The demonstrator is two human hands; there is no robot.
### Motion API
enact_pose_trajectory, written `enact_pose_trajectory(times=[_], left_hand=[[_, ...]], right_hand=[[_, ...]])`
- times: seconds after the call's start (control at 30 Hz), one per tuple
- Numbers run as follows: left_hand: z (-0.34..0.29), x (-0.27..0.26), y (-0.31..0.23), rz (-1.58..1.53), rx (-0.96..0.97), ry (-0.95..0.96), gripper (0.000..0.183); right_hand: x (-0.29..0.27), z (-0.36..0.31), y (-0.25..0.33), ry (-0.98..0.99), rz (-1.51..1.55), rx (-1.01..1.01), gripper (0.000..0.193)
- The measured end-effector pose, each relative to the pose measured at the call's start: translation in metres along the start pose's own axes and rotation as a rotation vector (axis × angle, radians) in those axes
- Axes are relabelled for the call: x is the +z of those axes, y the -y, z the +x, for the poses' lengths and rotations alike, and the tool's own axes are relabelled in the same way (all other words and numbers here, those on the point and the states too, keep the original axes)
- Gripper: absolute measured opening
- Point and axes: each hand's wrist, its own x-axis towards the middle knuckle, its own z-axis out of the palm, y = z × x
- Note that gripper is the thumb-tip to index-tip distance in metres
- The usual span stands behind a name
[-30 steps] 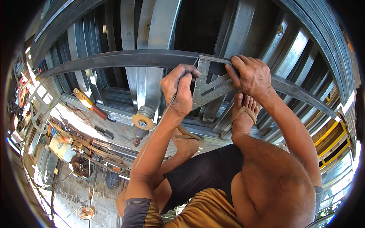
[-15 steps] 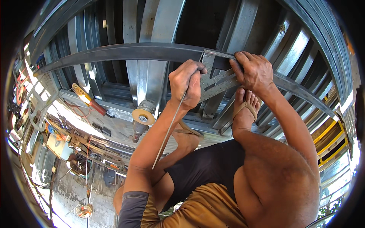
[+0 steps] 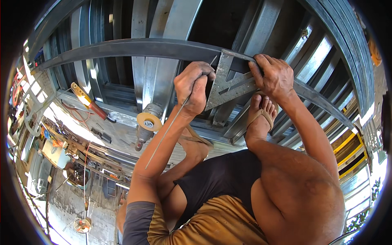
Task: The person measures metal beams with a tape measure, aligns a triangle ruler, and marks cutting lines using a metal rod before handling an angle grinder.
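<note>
My left hand [image 3: 192, 86] is closed around a thin metal rod [image 3: 162, 141]. The rod's long end trails down along my forearm, and its short tip pokes up past my fingers beside the metal bar. A grey triangular square [image 3: 223, 83] with scale markings lies with its lipped edge along the dark metal bar [image 3: 122, 48]. My right hand [image 3: 274, 77] grips the square and the bar together, thumb and fingers at the square's right end. The left fist is just left of the square's slanting side.
Metal channels [image 3: 175, 24] run beneath the bar. An angle grinder [image 3: 148, 120] with a yellowish disc stands left of my forearm. Near it lies a yellow-and-red handled tool [image 3: 92, 102]. My sandalled foot [image 3: 261, 116] rests below the right hand. Yellow metal pieces [image 3: 347, 155] lie at right.
My left hand has moved a little left with the rod, away from the square, uncovering more of its edge. My right hand keeps its hold. The whole view has shifted slightly.
</note>
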Motion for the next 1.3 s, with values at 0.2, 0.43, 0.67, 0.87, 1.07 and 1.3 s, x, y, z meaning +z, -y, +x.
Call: enact_pose_trajectory(times=[0.2, 0.43, 0.67, 0.87, 1.07, 1.3], left_hand=[[0.007, 0.008, -0.010, 0.074, -0.022, 0.018, 0.017], [0.013, 0.009, -0.015, -0.006, -0.176, 0.040, 0.020], [0.007, 0.013, -0.016, -0.038, -0.224, -0.003, 0.021], [-0.007, 0.011, -0.017, -0.025, -0.223, 0.003, 0.019], [-0.016, -0.005, -0.019, 0.043, -0.301, 0.146, 0.022], [0.009, 0.009, -0.012, -0.026, -0.190, -0.017, 0.020]], right_hand=[[0.003, -0.003, -0.002, -0.018, -0.001, -0.010, 0.025], [0.000, -0.002, -0.001, 0.007, -0.014, 0.007, 0.025], [0.002, -0.003, 0.001, 0.014, -0.008, 0.026, 0.027], [0.000, -0.005, 0.001, 0.027, -0.019, 0.040, 0.028], [0.003, -0.006, -0.001, 0.008, -0.021, 0.049, 0.028], [0.006, -0.006, -0.002, -0.014, -0.030, 0.027, 0.028]])
